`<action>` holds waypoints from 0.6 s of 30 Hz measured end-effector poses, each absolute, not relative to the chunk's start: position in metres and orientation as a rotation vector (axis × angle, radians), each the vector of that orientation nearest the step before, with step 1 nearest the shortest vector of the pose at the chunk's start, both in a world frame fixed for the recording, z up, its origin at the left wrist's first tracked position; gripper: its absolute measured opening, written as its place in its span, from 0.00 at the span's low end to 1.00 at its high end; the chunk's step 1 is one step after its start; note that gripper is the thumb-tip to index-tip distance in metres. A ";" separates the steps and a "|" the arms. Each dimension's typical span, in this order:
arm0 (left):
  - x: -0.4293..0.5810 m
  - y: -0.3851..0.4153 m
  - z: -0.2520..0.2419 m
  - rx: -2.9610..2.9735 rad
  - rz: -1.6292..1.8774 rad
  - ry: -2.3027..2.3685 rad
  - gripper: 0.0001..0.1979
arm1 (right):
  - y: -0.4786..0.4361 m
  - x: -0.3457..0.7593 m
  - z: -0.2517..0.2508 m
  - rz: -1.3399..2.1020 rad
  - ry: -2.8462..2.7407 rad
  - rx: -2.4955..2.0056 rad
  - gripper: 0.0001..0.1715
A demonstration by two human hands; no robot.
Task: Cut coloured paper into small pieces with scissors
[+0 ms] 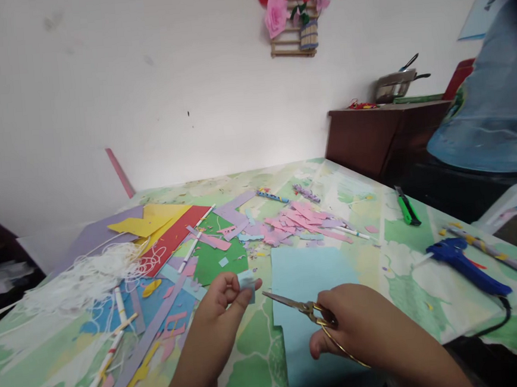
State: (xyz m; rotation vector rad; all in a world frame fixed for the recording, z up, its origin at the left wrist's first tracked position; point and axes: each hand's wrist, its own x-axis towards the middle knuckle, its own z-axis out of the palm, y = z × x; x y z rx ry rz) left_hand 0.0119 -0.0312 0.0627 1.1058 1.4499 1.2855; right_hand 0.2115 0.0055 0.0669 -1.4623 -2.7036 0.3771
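Note:
My left hand (229,303) pinches a small light blue paper piece (246,280) between thumb and fingers. In my right hand (353,317) are scissors (310,308) with gold-coloured handles, their blades together and pointing left toward the paper piece. A narrow gap lies between the blade tip and my left fingers. Beneath the scissors, a larger light blue paper sheet (311,270) lies flat on the table, with a notch cut from its left edge. My right hand covers part of this sheet.
Pink paper scraps (294,220) lie beyond the sheet. White string (90,278) tangles over coloured sheets at left. At right are a blue glue gun (468,266), a green utility knife (407,207) and a wrapped stick (498,252). A water jug (493,109) stands beyond the table.

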 end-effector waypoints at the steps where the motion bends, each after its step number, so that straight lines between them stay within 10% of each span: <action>1: 0.012 -0.031 0.062 1.081 1.303 1.462 0.09 | 0.006 0.211 0.066 0.386 -2.704 -1.468 0.28; 18: 0.016 -0.029 0.052 1.066 1.405 1.689 0.07 | 0.011 0.207 0.067 0.360 -2.736 -1.478 0.27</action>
